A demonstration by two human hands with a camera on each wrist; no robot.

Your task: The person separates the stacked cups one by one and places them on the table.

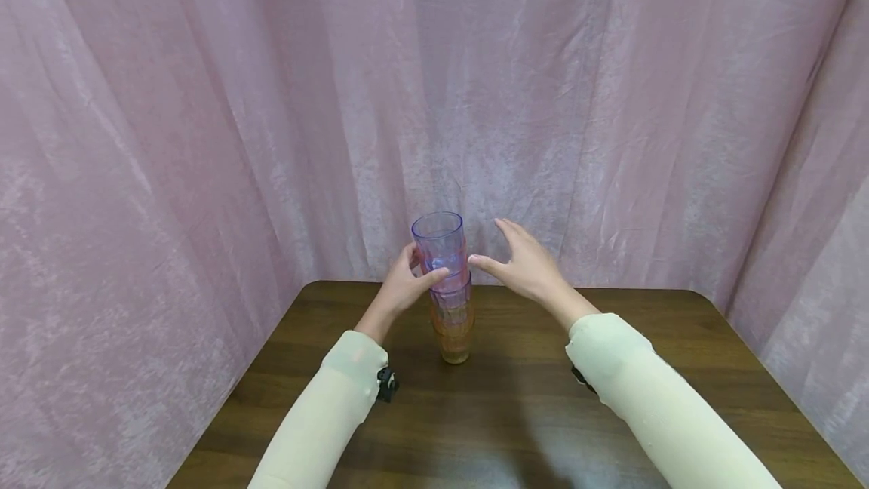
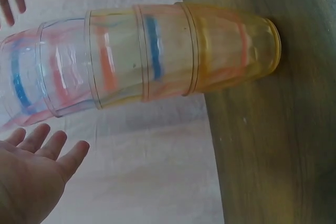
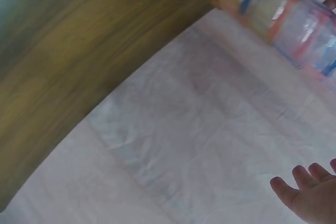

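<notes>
A tall stack of nested clear plastic tumblers (image 1: 453, 312) stands upright on the table, amber at the base and pink and purple higher up, with a blue-rimmed tumbler (image 1: 437, 226) on top. On its left side, my left hand (image 1: 399, 285) has its thumb across the front of the upper stack in the head view. The left wrist view shows those fingers (image 2: 73, 161) extended beside the tumblers, with a gap between. To the right of the stack is my right hand (image 1: 529, 266), thumb and fingers spread wide and holding nothing. Its thumb tip comes near the upper tumblers.
The brown wooden table (image 1: 577, 398) has rounded far corners. Pink curtains (image 1: 516, 96) hang behind it and at both sides. A small black device (image 1: 387, 385) sits at the left sleeve's cuff.
</notes>
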